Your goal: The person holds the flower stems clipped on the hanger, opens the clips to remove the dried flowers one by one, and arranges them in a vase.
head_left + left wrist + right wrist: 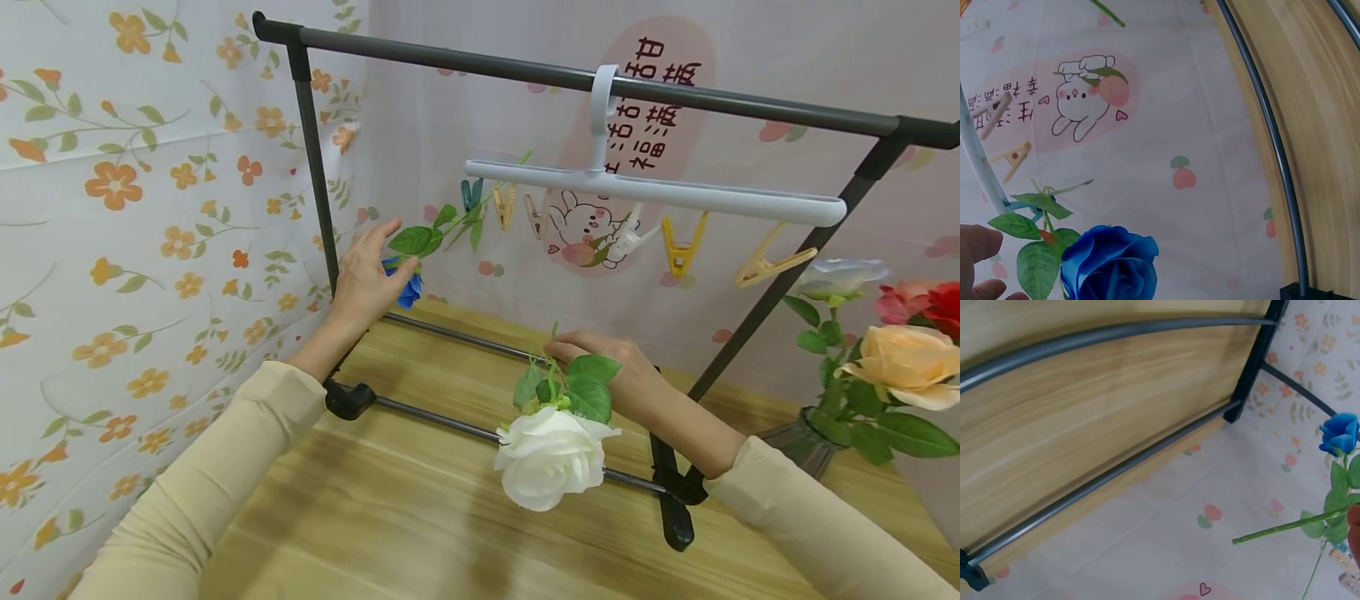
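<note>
A blue rose (1110, 265) hangs from the teal clip (471, 194) at the hanger's left end, its stem slanting up through the clip. My left hand (369, 271) is beside the bloom with thumb and fingers spread, partly covering it in the head view; it grips nothing. With my right hand (611, 362) I pinch the stem of a white rose (553, 458), whose bloom points down toward me. In the right wrist view the cut stem (1279, 531) sticks out past my fingertips (1354, 528), while the white bloom is out of that view.
A white hanger (660, 193) hangs on the dark rack's top bar (450, 58), with more clips such as a yellow clip (681, 246). To the right, a glass vase (802, 446) holds several roses. Floral cloth (150, 250) lines the left side.
</note>
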### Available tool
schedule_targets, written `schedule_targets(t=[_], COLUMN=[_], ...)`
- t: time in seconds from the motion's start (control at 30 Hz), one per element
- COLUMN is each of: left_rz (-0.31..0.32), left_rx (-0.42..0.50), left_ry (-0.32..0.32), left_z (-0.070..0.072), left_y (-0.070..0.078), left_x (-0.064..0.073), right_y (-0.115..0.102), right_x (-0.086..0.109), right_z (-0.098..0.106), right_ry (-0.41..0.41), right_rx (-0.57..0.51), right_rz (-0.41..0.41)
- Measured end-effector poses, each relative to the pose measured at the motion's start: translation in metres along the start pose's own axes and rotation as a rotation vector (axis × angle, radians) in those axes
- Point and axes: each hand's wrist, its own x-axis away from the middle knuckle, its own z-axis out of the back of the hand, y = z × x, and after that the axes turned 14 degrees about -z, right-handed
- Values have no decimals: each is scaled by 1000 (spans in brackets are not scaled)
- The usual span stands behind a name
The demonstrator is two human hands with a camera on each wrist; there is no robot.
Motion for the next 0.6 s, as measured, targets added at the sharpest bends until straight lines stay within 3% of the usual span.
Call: schedule_targets(t=[0.27,0.47,0.6], left_rz=[131,184,213], left_rx=[-56,-109,-171], left_ry=[-176,-242,-253], left_z=[-1,-6,-11], left_y=[-15,-23,-24], left_x=[-12,-16,-17], right_y=[-9,-20,-25], right_x=[16,31,42], right_z=[6,14,23], right_ry=[0,-11,-47], right_rx=[-3,-47,-42], right_rz=[-38,-129,-196])
